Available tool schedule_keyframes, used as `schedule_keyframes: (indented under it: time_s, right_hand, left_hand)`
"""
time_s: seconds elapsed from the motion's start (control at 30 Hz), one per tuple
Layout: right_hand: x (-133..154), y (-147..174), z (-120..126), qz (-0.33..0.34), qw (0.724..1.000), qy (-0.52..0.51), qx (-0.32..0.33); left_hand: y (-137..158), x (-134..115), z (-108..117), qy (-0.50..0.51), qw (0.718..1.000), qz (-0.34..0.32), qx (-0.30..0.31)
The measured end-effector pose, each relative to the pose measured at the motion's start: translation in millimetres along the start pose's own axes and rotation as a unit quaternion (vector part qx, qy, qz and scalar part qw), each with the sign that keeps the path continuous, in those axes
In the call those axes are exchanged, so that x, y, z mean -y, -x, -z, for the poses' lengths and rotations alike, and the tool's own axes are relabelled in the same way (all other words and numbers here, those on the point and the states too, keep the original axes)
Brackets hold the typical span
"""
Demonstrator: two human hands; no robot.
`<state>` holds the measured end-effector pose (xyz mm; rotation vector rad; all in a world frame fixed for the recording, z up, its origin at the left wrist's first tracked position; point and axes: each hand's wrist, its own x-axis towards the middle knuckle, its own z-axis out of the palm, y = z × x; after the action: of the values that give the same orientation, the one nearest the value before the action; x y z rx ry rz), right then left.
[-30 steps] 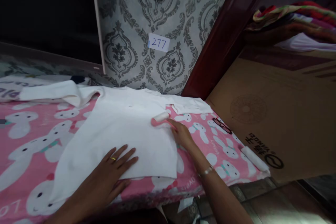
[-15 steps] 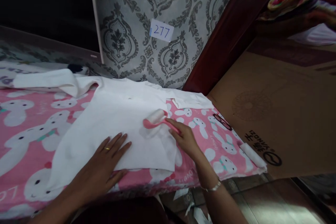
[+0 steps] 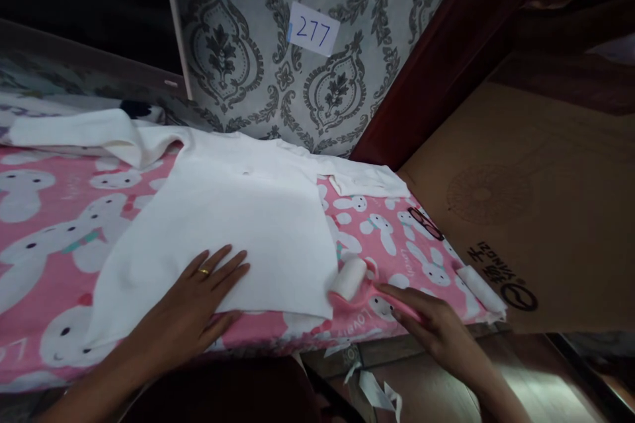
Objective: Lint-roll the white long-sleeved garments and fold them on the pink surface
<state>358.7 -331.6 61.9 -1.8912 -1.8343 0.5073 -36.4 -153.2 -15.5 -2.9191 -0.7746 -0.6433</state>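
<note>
A white long-sleeved top [image 3: 248, 225] lies spread on a pink bunny-print cloth [image 3: 64, 211]. My left hand [image 3: 203, 297], wearing a ring, rests flat on the lower part of the top with its fingers apart. In my right hand [image 3: 426, 317] is the pink handle of a lint roller [image 3: 351, 279]. The roller's white cylinder is at the lower right edge of the top, over the pink cloth; whether it touches the fabric I cannot tell.
A white roll [image 3: 481, 291] and dark-framed glasses [image 3: 425, 223] lie at the cloth's right end. Beside it stands a large cardboard box [image 3: 560, 211]. Behind are a dark screen [image 3: 84, 6] and a wall card [image 3: 314, 29] marked 277. Torn white scraps [image 3: 374, 391] lie on the floor.
My right hand has carried the lint roller from the middle right of the top down and rightward past its edge. My left hand stays on the top. The view has shifted slightly.
</note>
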Motion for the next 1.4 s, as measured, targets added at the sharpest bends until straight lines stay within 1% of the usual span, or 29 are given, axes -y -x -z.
schedule_keyframes:
  time_s: [0.07,0.1,0.13,0.2,0.23,0.3,0.37,0.4,0.43,0.5,0.63,0.7,0.73,0.77,0.83,0.9,1.0,1.07,1.1,1.13,1.2,1.27,1.3,1.37,1.4]
  right_hand:
    - [7.8,-1.3,4.3,0.003,1.0,0.009,-0.014]
    - [14.8,-9.2,0.5,0.014,0.999,0.004,-0.032]
    - [23.6,-21.0,-7.3,0.031,0.998,-0.008,-0.053]
    - [44.1,-51.1,-31.7,0.076,0.993,-0.042,-0.08]
    - [54.5,-66.4,-46.2,0.093,0.991,-0.053,-0.076]
    - [71.6,-90.7,-72.9,0.116,0.991,-0.054,-0.046]
    - [78.2,-100.5,-88.9,0.124,0.991,-0.045,-0.011]
    - [76.3,-99.1,-91.2,0.124,0.991,-0.044,0.002]
    - [71.0,-93.5,-89.4,0.121,0.991,-0.046,0.01]
    - [52.2,-71.4,-74.8,0.108,0.992,-0.055,0.023]
    - [8.9,-9.1,-21.2,0.039,0.997,-0.049,0.041]
    - [-3.9,12.5,3.5,0.014,0.998,-0.031,0.055]
    - [-7.2,17.2,12.1,0.01,0.998,-0.02,0.056]
    - [-8.1,17.2,17.3,0.01,0.999,-0.011,0.049]
    - [-2.5,3.1,17.3,0.023,1.0,-0.008,0.015]
    - [13.2,-26.2,5.6,0.047,0.998,-0.025,-0.015]
    - [49.0,-83.5,-22.0,0.105,0.992,-0.066,-0.006]
    - [72.7,-122.4,-41.0,0.148,0.985,-0.083,0.013]
    - [82.9,-140.9,-50.4,0.166,0.982,-0.086,0.022]
    - [92.0,-158.6,-59.9,0.18,0.979,-0.086,0.032]
    - [108.5,-190.7,-80.1,0.197,0.976,-0.081,0.053]
    - [126.3,-218.0,-101.7,0.211,0.972,-0.08,0.064]
    - [136.6,-229.6,-112.7,0.22,0.97,-0.08,0.065]
    - [159.5,-248.4,-133.3,0.237,0.966,-0.08,0.058]
    - [171.1,-255.5,-142.4,0.244,0.965,-0.08,0.054]
  left_hand:
    - [0.3,-0.2,0.5,0.005,1.0,0.0,0.004]
    - [0.8,-0.3,0.9,0.008,1.0,0.001,0.006]
    - [1.6,-0.6,1.5,0.013,1.0,0.005,0.007]
    - [3.5,-1.4,3.4,0.028,0.999,0.019,0.001]
    - [4.4,-1.9,4.8,0.035,0.999,0.03,-0.005]
    - [5.5,-3.3,8.4,0.045,0.998,0.052,-0.012]
    - [5.7,-4.7,12.1,0.052,0.996,0.063,-0.017]
    - [5.4,-5.4,13.6,0.055,0.996,0.063,-0.021]
    - [4.9,-6.1,14.6,0.055,0.996,0.06,-0.026]
    - [3.6,-7.0,15.3,0.05,0.997,0.052,-0.038]
    - [0.2,-7.5,12.9,0.051,0.997,0.049,-0.029]
    - [-1.0,-8.1,11.8,0.056,0.997,0.056,-0.022]
    - [-1.3,-9.0,11.8,0.058,0.996,0.059,-0.022]
    - [-1.3,-10.5,12.2,0.06,0.996,0.06,-0.022]
    - [-0.3,-15.3,14.5,0.066,0.996,0.054,-0.027]
    - [2.2,-21.5,18.9,0.072,0.996,0.043,-0.034]
    - [8.5,-25.0,28.5,0.086,0.995,0.036,-0.043]
    - [14.1,-15.0,36.0,0.086,0.994,0.05,-0.051]
    - [17.0,-4.5,39.7,0.081,0.993,0.066,-0.055]
    - [19.7,9.7,43.2,0.072,0.992,0.089,-0.057]
    - [24.2,46.6,48.9,0.05,0.986,0.149,-0.048]
    - [27.0,86.6,52.4,0.032,0.975,0.221,-0.012]
    - [27.9,104.4,53.2,0.025,0.969,0.247,0.01]
    - [30.0,130.1,53.4,0.006,0.962,0.271,0.044]
    - [31.4,137.4,52.7,-0.005,0.961,0.273,0.048]
